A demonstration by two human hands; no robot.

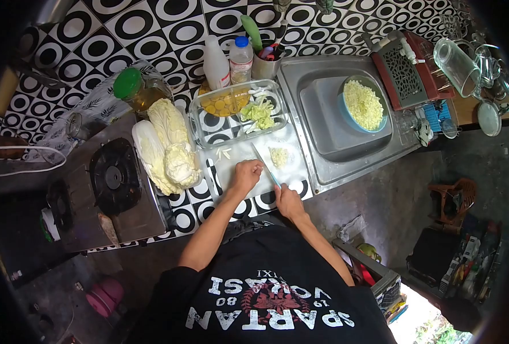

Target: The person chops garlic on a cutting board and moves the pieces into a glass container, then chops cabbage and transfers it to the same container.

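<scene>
My right hand (289, 202) is wrapped round the handle of a knife (264, 163), whose blade points up and left over a pale cutting board (243, 153). Just left of the blade, my left hand (247, 175) is closed with curled fingers on the board; what it holds, if anything, is hidden. A small pile of chopped pale vegetable (279, 157) lies right of the blade, and a few white strips (224, 153) lie at the board's upper left. Behind the board, a clear glass dish (214, 139) holds green-white pieces (258, 114) and yellow slices.
Cabbages (165, 149) stand left of the board, beside a gas stove (114, 179). A bowl of chopped vegetable (363, 106) sits in the sink (323, 129) at right. Bottles (241, 60) stand behind the glass dish; a red rack (400, 71) is beyond the sink.
</scene>
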